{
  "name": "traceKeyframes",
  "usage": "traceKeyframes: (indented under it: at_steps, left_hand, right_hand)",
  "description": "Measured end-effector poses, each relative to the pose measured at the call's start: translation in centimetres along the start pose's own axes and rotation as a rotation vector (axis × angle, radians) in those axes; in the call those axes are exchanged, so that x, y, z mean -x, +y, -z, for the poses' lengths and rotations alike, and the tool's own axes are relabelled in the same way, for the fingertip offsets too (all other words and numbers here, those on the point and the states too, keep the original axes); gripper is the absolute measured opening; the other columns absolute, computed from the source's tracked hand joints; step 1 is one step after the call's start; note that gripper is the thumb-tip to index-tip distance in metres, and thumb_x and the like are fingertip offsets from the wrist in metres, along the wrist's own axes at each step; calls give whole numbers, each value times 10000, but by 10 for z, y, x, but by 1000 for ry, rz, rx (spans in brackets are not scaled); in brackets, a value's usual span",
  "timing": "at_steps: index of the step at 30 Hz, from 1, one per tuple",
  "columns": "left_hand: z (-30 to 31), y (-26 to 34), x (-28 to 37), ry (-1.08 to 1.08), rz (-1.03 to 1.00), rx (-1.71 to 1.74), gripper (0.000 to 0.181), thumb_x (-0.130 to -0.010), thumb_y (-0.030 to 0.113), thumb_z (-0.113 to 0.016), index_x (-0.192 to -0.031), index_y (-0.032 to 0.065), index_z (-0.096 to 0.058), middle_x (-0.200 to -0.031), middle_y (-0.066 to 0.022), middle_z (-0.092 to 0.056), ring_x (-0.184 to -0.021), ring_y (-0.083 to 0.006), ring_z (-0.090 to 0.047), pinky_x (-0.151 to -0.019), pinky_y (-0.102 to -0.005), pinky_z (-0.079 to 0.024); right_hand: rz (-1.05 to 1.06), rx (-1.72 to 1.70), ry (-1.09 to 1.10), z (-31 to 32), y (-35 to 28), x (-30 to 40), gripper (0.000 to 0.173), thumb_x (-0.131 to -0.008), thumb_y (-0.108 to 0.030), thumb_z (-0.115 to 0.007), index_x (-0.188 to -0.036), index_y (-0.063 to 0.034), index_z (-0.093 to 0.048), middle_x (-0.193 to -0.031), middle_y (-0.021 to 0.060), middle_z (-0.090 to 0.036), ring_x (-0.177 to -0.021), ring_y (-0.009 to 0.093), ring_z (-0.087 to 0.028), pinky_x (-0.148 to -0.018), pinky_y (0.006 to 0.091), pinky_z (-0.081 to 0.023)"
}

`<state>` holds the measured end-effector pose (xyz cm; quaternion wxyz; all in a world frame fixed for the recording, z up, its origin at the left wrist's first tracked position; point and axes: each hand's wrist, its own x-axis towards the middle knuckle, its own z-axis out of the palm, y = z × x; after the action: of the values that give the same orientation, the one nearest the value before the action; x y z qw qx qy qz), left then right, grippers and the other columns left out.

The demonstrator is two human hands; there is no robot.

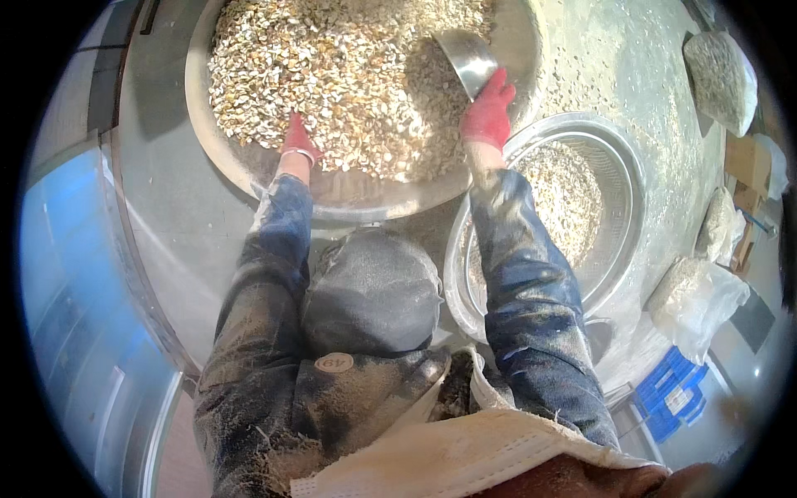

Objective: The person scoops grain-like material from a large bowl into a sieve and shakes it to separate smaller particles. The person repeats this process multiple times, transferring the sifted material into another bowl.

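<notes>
A wide, shallow round basin (398, 209) holds a thick layer of small pale flakes or chips (336, 81); their exact kind I cannot tell. My left hand (299, 138), in a red glove, has its fingers partly sunk in the flakes near the basin's front left. In a red glove too, my right hand (487, 115) grips the rim of a metal bowl (468, 61), tilted over the flakes at the basin's right side. Right of the basin, a perforated metal colander (616, 211) with smaller pale bits sits in a larger metal basin (457, 292), partly behind my right sleeve.
Close to my body stands a round grey padded thing (375, 289). Loose bits are scattered on the grey surface (654, 124). Filled clear plastic bags (694, 299), a cardboard box (744, 162) and a blue plastic crate (669, 392) lie on the right. Blue panels (75, 249) stand at left.
</notes>
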<state>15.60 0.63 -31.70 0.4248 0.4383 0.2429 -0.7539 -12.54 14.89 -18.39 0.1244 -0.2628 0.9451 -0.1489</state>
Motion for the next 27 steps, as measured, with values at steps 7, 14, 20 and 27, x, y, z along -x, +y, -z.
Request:
traceKeyframes:
  at_steps: [7,14,20,27]
  left_hand:
    - [-9,-46,-47,261,535,2907,465,-856,307,-487,-1234,39,-446,-1207,-112,-513,-1110,-261,-480,-949,-366,-345]
    - [-88,-109,-15,488,731,2914,403,-816,270,-564,-1149,43,-566,-1163,-178,-549,-1203,-309,-398,-1000,-424,-311]
    - [-147,-108,133,993,1157,3468,787,-774,447,-599,-1379,72,-262,-1437,-185,-202,-1345,-303,-174,-1099,-355,-169]
    - [-147,-56,181,932,1982,3392,606,-815,223,-571,-1334,34,-322,-1366,-171,-324,-1275,-295,-311,-1060,-360,-260]
  right_hand:
    - [-169,-294,-145,-18,-2,47,805,-705,-19,-527,-1386,-26,-96,-1335,277,-297,-1151,408,-429,-966,396,-358]
    - [-146,-793,-385,-111,34,44,789,-687,-5,-564,-1359,10,-153,-1299,249,-353,-1134,368,-421,-967,373,-338]
    - [336,-667,-516,-101,62,47,734,-656,-150,-743,-1289,-80,-380,-1220,159,-478,-1063,321,-466,-916,332,-427]
    - [459,-315,-603,-76,78,53,486,-755,-232,-677,-1188,-98,-502,-1066,125,-590,-964,252,-578,-825,333,-490]
